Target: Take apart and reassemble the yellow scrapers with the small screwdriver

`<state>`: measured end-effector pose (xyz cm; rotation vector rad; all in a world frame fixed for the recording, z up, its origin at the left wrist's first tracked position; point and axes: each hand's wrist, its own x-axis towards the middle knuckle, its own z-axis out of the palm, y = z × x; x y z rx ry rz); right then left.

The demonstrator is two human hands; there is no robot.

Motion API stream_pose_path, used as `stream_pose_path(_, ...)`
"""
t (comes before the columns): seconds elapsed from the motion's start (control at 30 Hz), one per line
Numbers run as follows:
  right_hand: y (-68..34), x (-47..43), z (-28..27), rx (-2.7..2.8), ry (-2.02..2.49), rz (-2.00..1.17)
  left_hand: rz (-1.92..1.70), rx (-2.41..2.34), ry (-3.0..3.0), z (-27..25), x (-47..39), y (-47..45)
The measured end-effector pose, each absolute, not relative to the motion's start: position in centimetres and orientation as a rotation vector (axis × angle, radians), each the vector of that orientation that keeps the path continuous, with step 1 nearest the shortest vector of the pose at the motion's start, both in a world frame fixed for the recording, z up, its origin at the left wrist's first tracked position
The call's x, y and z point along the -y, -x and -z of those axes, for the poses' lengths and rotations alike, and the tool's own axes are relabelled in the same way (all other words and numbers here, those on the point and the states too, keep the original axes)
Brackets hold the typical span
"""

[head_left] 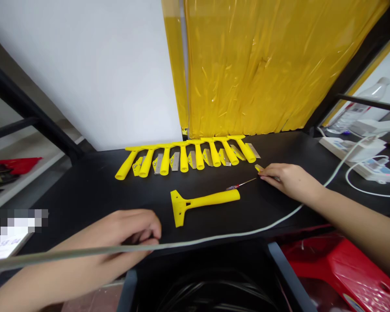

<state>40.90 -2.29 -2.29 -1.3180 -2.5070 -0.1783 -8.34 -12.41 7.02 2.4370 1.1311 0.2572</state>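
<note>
A yellow plastic scraper handle (211,199) lies on the black tabletop between my hands, its wide T-shaped head toward the left. My right hand (287,178) is closed in a pinch on a small yellow blade clamp (258,168), right of the scraper handle; the fingers cover most of it. Beside it lies a thin screwdriver (237,185), its reddish grip close to the handle's end. My left hand (130,229) rests near the front edge, left of the scraper head, fingers curled in with nothing visible in them. A white cable crosses in front of it.
Behind stands a row of several yellow scraper handles (183,160), with metal blades and clamps lying between them. The white cable (224,236) runs along the front to power strips (360,160) at right. An open drawer (208,281) and a red object (347,264) are below.
</note>
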Motion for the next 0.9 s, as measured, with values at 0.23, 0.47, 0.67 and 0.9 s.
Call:
stream_pose_path(0.23,-39.6,2.9,1.9,2.553,1.186,0.033,-0.280,-0.991,-2.666,-6.1,5.9,3.4)
stream_pose_path(0.47,-38.9,2.1,1.3,2.575,0.996,-0.125,-0.107,-0.767,-2.748,-3.4,2.8,0.8)
stream_pose_path(0.67,-37.5,1.1,0.5,2.617,0.879,-0.310,-0.187,-0.598,-2.679,-2.8,3.1,1.1)
stream_pose_path(0.9,-33.9,-0.8,-0.1,2.695,0.664,-0.435,-0.247,-0.531,-2.704,-2.4,3.7,1.0)
